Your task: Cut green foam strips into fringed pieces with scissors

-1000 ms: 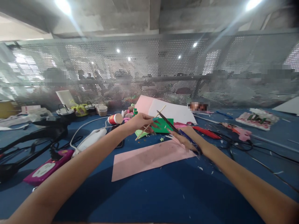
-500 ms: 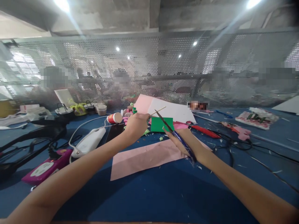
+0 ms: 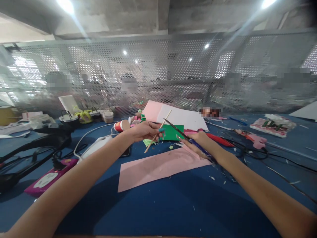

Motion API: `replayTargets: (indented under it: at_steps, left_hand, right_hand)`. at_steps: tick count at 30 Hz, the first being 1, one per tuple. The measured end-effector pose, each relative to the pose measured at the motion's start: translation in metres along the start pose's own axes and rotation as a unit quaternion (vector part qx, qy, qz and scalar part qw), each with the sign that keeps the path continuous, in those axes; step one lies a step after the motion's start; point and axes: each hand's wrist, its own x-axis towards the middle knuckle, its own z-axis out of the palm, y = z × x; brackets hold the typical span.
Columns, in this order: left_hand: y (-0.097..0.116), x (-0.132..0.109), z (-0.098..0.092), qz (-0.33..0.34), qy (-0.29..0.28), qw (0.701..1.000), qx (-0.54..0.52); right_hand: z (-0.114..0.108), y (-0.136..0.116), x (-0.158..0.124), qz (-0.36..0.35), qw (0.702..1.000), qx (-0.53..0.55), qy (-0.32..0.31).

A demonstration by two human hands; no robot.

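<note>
My left hand is closed on a thin wooden stick, which slants from lower left to upper right. A small teal spot shows at its fingertips; what it is I cannot make out. My right hand grips a pair of scissors with dark blades and blue handles, the blades pointing up and left towards the stick without clearly touching it. Behind the blades is a green rectangular sheet. A strip of pink paper lies on the blue table below both hands.
White and pink sheets lie at the back. On the left are a red and white roll, a purple power strip and cables. A red-handled tool and black cables lie on the right. A perforated metal screen stands behind.
The stick has turned from nearly level to a steep slant, its lower end now showing below my left hand. My right hand and the scissors have shifted slightly right.
</note>
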Motion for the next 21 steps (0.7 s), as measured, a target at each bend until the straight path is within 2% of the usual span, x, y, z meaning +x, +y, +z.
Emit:
replayTargets:
  at_steps: [3,5,7,8,9,10,12,14,15,18,21]
  left_hand:
    - [0.001,-0.002,0.015,0.047,0.120,0.981,0.146]
    - [0.002,-0.004,0.024,0.106,0.204,0.932,0.280]
    - [0.003,-0.005,0.031,0.162,0.274,0.861,0.397]
    - [0.004,-0.006,0.033,0.175,0.290,0.837,0.430]
    - [0.005,-0.006,0.033,0.173,0.287,0.830,0.446]
    - [0.006,-0.006,0.031,0.158,0.267,0.842,0.441]
    - [0.008,-0.006,0.023,0.106,0.186,0.904,0.370]
    - [0.011,-0.007,0.013,0.064,0.085,0.966,0.237]
    - [0.012,-0.007,0.008,0.056,0.044,0.984,0.166]
    - [0.014,-0.008,-0.004,0.034,-0.027,0.998,0.050]
    - [0.012,-0.007,-0.005,0.034,-0.011,0.997,0.074]
  right_hand:
    - [0.004,-0.005,-0.002,0.020,1.000,0.009,-0.013]
    - [0.008,-0.008,-0.003,0.030,0.999,0.027,-0.016]
    - [0.011,-0.010,-0.004,0.035,0.998,0.040,-0.014]
    - [0.012,-0.010,-0.004,0.038,0.998,0.043,-0.014]
    - [0.013,-0.009,-0.004,0.037,0.998,0.046,-0.020]
    - [0.012,-0.008,-0.003,0.035,0.998,0.046,-0.029]
    - [0.009,-0.007,-0.002,0.032,0.998,0.040,-0.041]
    - [0.004,-0.006,0.000,0.028,0.998,0.040,-0.045]
    - [0.001,-0.006,0.001,0.024,0.998,0.045,-0.046]
    - [-0.002,-0.003,0.002,0.009,0.998,0.055,-0.040]
    - [0.004,0.000,0.001,0.001,0.999,0.036,-0.014]
